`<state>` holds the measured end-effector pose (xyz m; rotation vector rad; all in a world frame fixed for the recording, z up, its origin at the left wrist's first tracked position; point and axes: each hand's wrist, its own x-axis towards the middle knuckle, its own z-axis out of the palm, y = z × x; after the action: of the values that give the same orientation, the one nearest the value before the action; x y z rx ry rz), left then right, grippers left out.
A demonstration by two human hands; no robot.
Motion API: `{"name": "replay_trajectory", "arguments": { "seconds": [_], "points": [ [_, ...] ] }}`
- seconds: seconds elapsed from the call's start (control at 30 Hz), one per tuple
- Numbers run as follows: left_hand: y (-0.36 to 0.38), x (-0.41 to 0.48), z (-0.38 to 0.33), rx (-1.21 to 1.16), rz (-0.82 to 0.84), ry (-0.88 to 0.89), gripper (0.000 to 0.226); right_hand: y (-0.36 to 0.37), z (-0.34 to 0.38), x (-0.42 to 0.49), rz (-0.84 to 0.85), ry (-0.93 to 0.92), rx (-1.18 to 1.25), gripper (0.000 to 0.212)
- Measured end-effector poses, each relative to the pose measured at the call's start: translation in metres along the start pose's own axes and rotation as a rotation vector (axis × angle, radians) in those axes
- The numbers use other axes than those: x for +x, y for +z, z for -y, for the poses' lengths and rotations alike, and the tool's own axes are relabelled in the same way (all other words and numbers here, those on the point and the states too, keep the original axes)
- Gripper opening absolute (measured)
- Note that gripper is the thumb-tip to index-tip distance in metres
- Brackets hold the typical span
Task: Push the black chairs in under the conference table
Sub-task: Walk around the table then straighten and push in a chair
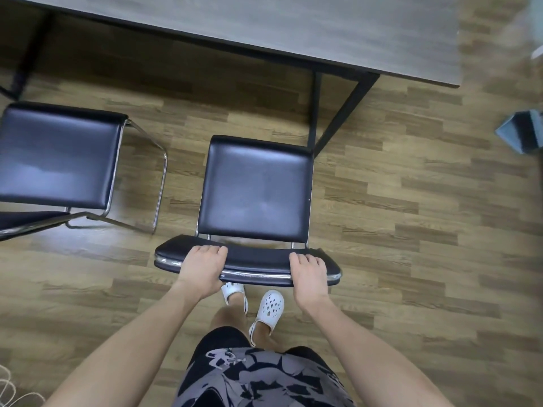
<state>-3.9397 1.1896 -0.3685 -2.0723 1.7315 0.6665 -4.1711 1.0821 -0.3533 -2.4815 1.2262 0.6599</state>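
A black chair (254, 189) with a chrome frame stands straight below me, its seat facing the grey conference table (293, 27). The seat's front edge is short of the table's near edge, beside the table's black leg (316, 113). My left hand (202, 267) grips the left part of the chair's backrest top. My right hand (308, 273) grips the right part of the same backrest. A second black chair (55, 155) stands to the left, also out from the table.
Wood-pattern floor (411, 230) all around. My feet in white clogs (269, 308) are just behind the chair. A blue-grey bin (521, 132) sits at the right edge. Pale cord (11, 389) lies at the lower left. Another table leg (29, 57) stands far left.
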Motion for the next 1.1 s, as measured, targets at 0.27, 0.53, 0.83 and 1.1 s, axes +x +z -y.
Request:
{"name": "replay_trajectory", "arguments": {
  "seconds": [0.27, 0.53, 0.83, 1.1],
  "points": [
    [-0.002, -0.001, 0.001, 0.007, -0.001, 0.009, 0.046, -0.007, 0.001, 0.002, 0.056, -0.01, -0.008, 0.06],
    [-0.006, 0.002, 0.002, 0.009, 0.003, 0.026, 0.039, -0.011, 0.0, 0.002, 0.056, -0.006, 0.011, 0.068],
    [-0.01, 0.004, 0.001, -0.015, 0.016, 0.02, 0.038, -0.015, 0.001, 0.004, 0.072, 0.001, 0.019, 0.07],
    [-0.014, 0.012, -0.004, -0.01, 0.026, 0.012, 0.036, -0.022, -0.005, 0.013, 0.062, 0.045, 0.032, 0.065]
  ]
}}
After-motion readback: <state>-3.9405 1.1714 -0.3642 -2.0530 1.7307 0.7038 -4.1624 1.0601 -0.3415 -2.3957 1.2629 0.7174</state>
